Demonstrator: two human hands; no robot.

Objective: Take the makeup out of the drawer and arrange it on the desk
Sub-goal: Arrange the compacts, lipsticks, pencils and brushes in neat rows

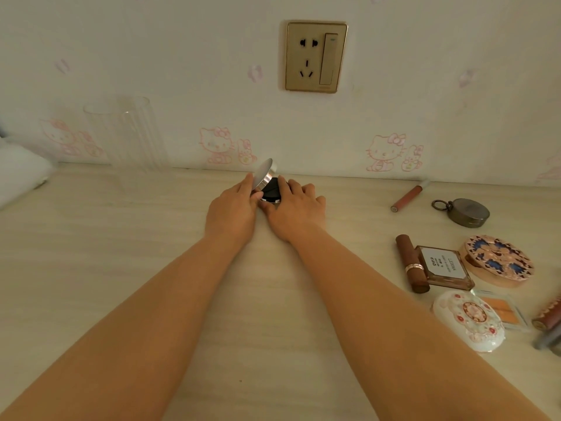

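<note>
Nearest on the pale desk [121,268], at the right edge, lie a white flowered compact [469,322] and an orange blush pan [504,312]. Just beyond them sit a brown lipstick [411,264], touching a square glass case [444,267], and a round blue-patterned compact [498,261]. Farther back are a dark round tin [466,212] and a pink lip gloss [409,196]. Both forearms stretch to the far middle of the desk, where the silver compact [268,185] stands open near the wall. The left hand [232,208] pinches its raised lid; the right hand [296,206] curls round the black base, though its fingertips are probably partly hidden. A clear glass [127,135] stands at far left, a wall socket [315,56] above.
</note>
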